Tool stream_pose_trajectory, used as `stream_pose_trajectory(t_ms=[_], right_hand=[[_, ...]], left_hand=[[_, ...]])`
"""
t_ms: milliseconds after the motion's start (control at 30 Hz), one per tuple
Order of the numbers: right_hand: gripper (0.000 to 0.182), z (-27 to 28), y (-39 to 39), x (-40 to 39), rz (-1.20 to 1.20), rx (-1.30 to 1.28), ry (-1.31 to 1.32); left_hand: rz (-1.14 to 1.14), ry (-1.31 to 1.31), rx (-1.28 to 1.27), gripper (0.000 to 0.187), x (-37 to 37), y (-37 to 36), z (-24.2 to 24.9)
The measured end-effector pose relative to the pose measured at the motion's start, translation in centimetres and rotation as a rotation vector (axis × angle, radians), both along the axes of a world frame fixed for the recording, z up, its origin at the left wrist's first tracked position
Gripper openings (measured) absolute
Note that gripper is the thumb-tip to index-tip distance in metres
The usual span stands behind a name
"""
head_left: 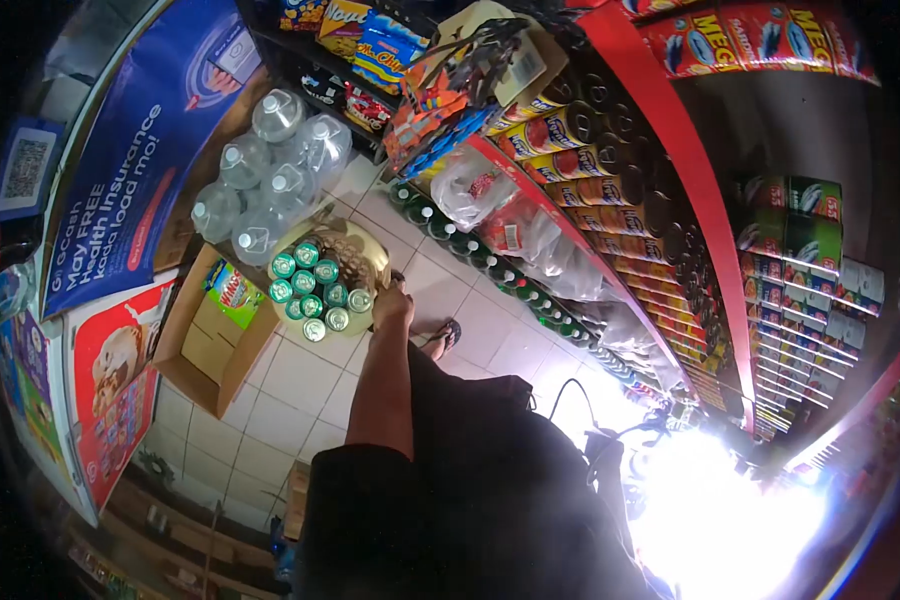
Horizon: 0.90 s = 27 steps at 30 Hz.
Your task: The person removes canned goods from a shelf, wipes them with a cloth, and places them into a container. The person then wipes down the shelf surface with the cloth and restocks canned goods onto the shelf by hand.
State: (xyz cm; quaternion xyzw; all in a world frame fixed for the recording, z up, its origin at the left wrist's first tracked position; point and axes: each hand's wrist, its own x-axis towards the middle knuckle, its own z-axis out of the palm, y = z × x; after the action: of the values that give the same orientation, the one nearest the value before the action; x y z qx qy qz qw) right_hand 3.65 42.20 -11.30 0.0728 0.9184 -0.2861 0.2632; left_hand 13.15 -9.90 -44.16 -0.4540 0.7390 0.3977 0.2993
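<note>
My left hand (394, 307) reaches out from a black sleeve and is closed at the right edge of a round tan container (373, 250). Its fingers are partly hidden, so what they grip cannot be made out. Just left of the hand, several green-and-silver drink cans (310, 283) stand close together, tops up, in or on the container. Some tops are green and a few at the near side look plain silver. My right hand is out of view.
An open cardboard box (202, 362) holding a green packet (233, 294) lies left of the cans. Large clear bottles (275, 190) cluster beyond. Green bottles (490, 262) line the shelf foot on the right, below stacked tins (610, 220). A sandalled foot (444, 340) is close by.
</note>
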Motion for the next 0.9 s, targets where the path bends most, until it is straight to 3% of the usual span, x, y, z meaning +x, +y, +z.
stream_pose_trajectory(t_ms=[67,133,233,333,733,800,900], right_hand=[[0.013,0.2,0.2,-0.1,-0.002,0.001,-0.011],[0.013,0.4,0.4,-0.2,-0.006,0.004,-0.014],[0.012,0.5,0.5,0.0,-0.009,0.002,-0.019],[0.012,0.4,0.5,0.1,-0.016,-0.006,-0.025],[0.009,0.8,-0.3,0.3,-0.205,-0.201,-0.116],[0.009,-0.1,1.1,0.0,-0.082,-0.155,-0.072],[0.01,-1.4,3.2,-0.4,0.053,-0.034,-0.028]], left_hand=[[-0.254,0.051,-0.201,0.058,1.4,0.3,-3.3],[-0.393,0.042,-0.381,0.058,2.7,1.8,-10.0],[-0.081,-0.102,-0.211,0.06,1.9,1.0,-4.9],[-0.009,-0.157,-0.173,0.062,1.9,0.9,-2.9],[-0.156,-0.076,-0.212,0.065,2.6,0.9,-1.9],[-0.144,-0.097,-0.203,0.067,2.0,0.2,0.8],[-0.306,-0.053,-0.201,0.068,2.1,-0.8,0.2]])
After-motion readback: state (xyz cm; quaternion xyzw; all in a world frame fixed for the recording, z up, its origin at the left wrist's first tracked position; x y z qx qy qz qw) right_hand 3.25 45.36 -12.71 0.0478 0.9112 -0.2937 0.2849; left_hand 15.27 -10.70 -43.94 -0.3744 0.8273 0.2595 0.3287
